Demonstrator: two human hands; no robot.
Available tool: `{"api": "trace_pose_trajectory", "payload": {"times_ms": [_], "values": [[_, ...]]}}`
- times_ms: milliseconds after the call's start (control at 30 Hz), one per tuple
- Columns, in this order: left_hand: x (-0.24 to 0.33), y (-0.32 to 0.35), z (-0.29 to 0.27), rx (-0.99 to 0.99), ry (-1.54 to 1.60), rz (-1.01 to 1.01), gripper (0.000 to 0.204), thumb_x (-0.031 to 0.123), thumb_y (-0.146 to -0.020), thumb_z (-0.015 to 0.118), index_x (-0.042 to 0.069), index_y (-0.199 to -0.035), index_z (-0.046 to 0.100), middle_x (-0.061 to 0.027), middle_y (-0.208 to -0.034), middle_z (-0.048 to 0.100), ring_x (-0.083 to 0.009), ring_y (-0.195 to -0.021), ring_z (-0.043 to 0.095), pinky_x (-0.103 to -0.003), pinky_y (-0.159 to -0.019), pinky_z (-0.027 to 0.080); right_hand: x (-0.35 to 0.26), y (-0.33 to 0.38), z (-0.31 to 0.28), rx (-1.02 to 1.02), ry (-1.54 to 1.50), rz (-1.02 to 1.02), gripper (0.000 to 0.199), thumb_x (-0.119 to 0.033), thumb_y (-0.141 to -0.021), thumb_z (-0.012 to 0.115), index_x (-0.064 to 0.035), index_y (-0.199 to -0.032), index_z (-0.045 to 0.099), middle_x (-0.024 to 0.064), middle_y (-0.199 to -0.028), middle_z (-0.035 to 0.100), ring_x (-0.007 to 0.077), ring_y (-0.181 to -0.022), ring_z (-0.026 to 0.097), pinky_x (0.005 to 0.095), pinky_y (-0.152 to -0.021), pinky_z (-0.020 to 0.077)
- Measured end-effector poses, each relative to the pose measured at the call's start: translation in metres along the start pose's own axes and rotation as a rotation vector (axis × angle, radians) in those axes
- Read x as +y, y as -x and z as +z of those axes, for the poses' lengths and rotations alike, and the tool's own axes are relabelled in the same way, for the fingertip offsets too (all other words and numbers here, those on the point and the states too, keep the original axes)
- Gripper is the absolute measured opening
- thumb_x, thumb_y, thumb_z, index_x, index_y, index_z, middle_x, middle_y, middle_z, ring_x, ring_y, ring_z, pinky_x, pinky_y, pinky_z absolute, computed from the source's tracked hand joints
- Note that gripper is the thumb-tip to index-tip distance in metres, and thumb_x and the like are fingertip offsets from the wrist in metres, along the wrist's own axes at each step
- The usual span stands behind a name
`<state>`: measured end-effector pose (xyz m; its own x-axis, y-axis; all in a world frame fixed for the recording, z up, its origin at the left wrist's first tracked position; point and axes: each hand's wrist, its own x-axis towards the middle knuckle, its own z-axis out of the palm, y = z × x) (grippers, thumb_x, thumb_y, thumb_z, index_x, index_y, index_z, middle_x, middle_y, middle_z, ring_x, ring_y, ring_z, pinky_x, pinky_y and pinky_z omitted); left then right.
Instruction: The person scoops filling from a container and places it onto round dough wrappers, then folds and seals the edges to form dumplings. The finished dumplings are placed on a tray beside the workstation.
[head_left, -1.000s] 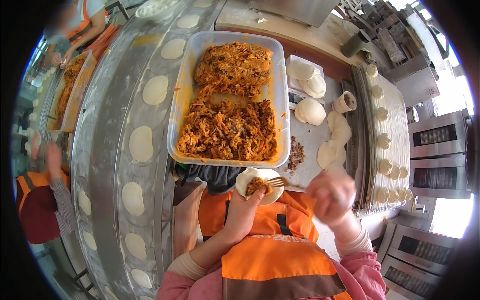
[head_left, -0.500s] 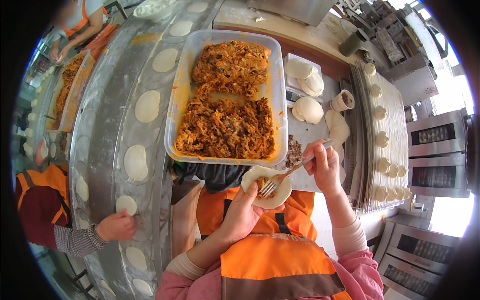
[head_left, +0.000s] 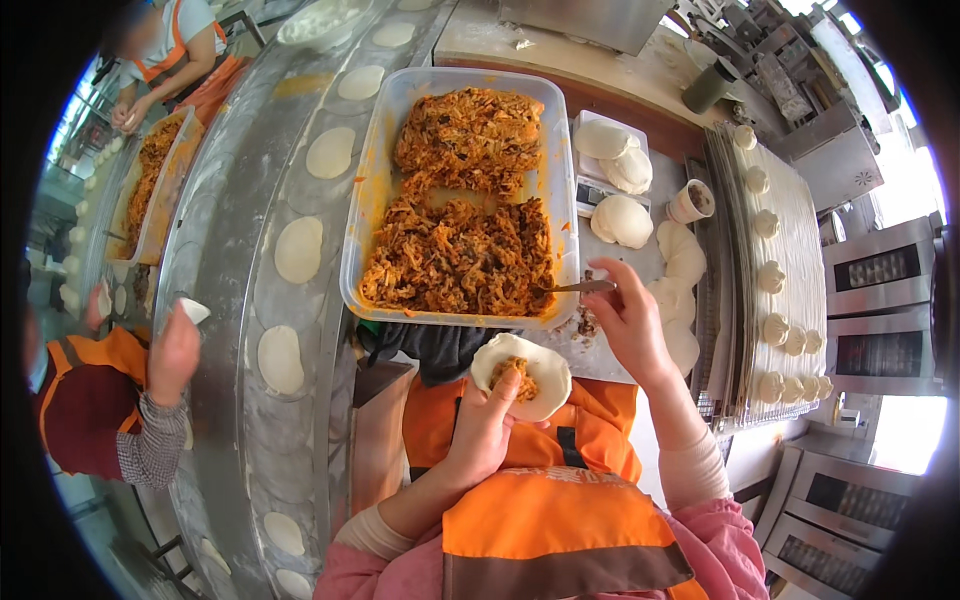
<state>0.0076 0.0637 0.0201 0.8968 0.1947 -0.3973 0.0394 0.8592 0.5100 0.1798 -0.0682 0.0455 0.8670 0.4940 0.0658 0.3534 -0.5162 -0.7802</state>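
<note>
My left hand point(head_left: 484, 425) cups a round dough wrapper point(head_left: 548, 388) in front of my orange apron, the thumb lying over it. A small mound of orange-brown shredded filling point(head_left: 522, 379) sits in the wrapper's middle. Beside the near right corner of a clear plastic tub point(head_left: 571, 215), my right hand point(head_left: 637, 330) has its fingers apart around the handle end of a metal fork point(head_left: 580, 287). The fork's tines are sunk in the shredded filling point(head_left: 455, 255) in the tub.
To the left, a metal conveyor carries flat dough rounds point(head_left: 280, 360); a co-worker's hand point(head_left: 175, 352) there holds a dough piece point(head_left: 195, 311). Dough balls point(head_left: 621, 221), a cup point(head_left: 690, 202) and overlapping wrappers point(head_left: 678, 255) lie right of the tub. Shaped buns point(head_left: 770, 277) stand on a tray.
My right hand has taken the fork from the wrapper up to the tub, and its fingers have spread. The filled wrapper stays in my left hand. The co-worker's hand lifted a dough piece off the conveyor.
</note>
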Motion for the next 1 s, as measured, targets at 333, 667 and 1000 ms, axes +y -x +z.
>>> {"api": "trace_pose_trajectory", "payload": {"times_ms": [333, 667, 1000], "values": [[-0.022, -0.001, -0.006, -0.054, -0.59, 0.205, 0.035, 0.022, -0.096, 0.061, 0.002, -0.122, 0.05, -0.0064, -0.109, 0.06, -0.0111, -0.091, 0.061, -0.025, -0.067, 0.053, 0.008, 0.064, 0.005, -0.429, -0.527, 0.413, 0.014, -0.011, -0.091, 0.066, -0.0002, -0.099, 0.063, 0.0005, -0.083, 0.062, 0.0072, -0.078, 0.056, 0.0265, -0.064, 0.0476], [-0.031, -0.001, -0.003, -0.018, -0.574, 0.062, 0.022, 0.016, -0.096, 0.06, 0.001, -0.113, 0.056, -0.003, -0.097, 0.062, -0.0091, -0.085, 0.059, -0.023, -0.073, 0.048, -0.001, 0.068, 0.0, -0.271, -0.147, -0.171, 0.013, -0.001, -0.084, 0.067, -0.0014, -0.093, 0.058, 0.0062, -0.082, 0.057, 0.0141, -0.072, 0.056, 0.0292, -0.064, 0.0477], [-0.024, -0.008, -0.024, -0.163, -0.672, -0.077, 0.021, 0.014, -0.096, 0.059, 0.003, -0.114, 0.056, -0.004, -0.094, 0.061, -0.0113, -0.081, 0.06, -0.024, -0.062, 0.05, -0.005, 0.065, -0.003, -0.342, 0.025, -0.474, 0.016, 0.0, -0.079, 0.068, -0.0034, -0.091, 0.059, 0.0099, -0.09, 0.057, 0.0268, -0.077, 0.058, 0.0349, -0.068, 0.047]]}}
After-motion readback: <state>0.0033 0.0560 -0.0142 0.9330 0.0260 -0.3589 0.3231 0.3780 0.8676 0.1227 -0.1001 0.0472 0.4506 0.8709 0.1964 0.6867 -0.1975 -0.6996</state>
